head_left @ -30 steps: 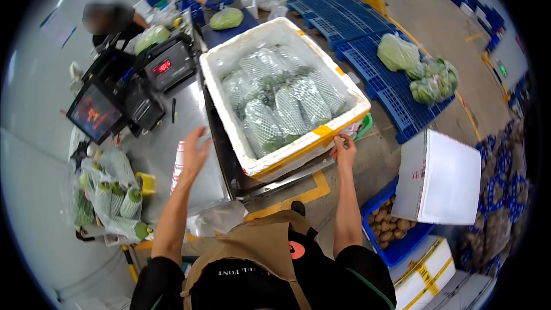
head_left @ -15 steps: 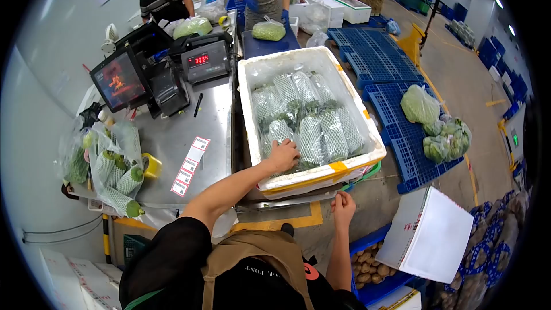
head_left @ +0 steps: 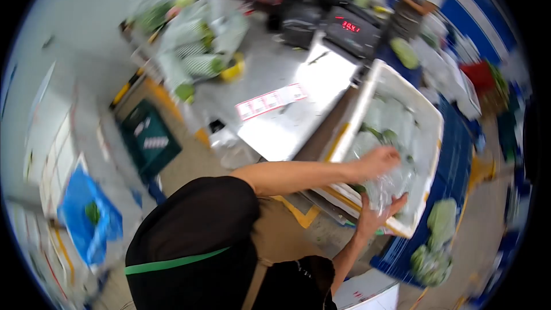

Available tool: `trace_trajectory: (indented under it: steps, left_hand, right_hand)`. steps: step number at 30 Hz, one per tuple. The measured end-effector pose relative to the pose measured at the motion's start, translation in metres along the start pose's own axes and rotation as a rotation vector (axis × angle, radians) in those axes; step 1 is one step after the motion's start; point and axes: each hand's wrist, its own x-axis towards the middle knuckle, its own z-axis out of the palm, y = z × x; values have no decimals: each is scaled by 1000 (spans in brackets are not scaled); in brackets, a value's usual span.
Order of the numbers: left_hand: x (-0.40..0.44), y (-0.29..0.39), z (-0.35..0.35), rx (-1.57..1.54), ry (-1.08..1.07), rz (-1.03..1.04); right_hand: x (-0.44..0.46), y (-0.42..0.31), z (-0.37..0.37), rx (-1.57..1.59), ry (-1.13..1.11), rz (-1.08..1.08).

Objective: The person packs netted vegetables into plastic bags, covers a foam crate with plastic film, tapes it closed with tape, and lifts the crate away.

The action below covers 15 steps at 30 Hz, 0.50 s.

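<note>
A white foam box (head_left: 433, 138) with a plastic liner holds several vegetables in net sleeves (head_left: 390, 116), blurred by motion. Over the box's near part, my left hand (head_left: 379, 162) has its fingers curled together above a clear-wrapped vegetable (head_left: 381, 192); what they pinch, if anything, is too blurred to name. My right hand (head_left: 376, 212) is around the near end of that same wrapped vegetable, thumb and fingers on either side of it.
Left of the box, a metal table (head_left: 270, 132) bears a label strip (head_left: 271, 102), a scale (head_left: 351, 30), yellow tape (head_left: 234, 68) and bagged vegetables (head_left: 195, 51). Blue pallets (head_left: 450, 161) lie right. A green crate (head_left: 150, 138) stands lower left. A co-worker (head_left: 416, 0) stands beyond.
The view has swung left and tilted. My left hand, earlier over the table and then on the vegetables, is now curled above one. My right hand has moved from the box's outside onto a wrapped vegetable.
</note>
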Motion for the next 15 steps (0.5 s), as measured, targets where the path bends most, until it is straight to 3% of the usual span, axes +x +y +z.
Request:
trace_trajectory:
  steps: [2, 4, 6, 9, 10, 13, 15]
  left_hand:
    - [-39, 21, 3, -143, -137, 46]
    - [-87, 60, -22, -88, -224, -44]
    - [-119, 63, -55, 132, 5, -4]
    - [-161, 56, -107, 245, 189, -70]
    - [-172, 48, -122, 242, 221, -110]
    - [-198, 6, -163, 410, 502, 175]
    - [-218, 6, -197, 417, 684, 135]
  right_hand:
    - [8, -2, 20, 295, -142, 125]
    - [18, 6, 32, 803, -323, 418]
    - [31, 0, 47, 975, -478, 540]
    - [18, -88, 84, 662, -578, 190]
    - [11, -103, 97, 639, -701, 121]
    - [-13, -147, 138, 578, -1014, -74]
    - [-24, -200, 168, 514, -1153, -392]
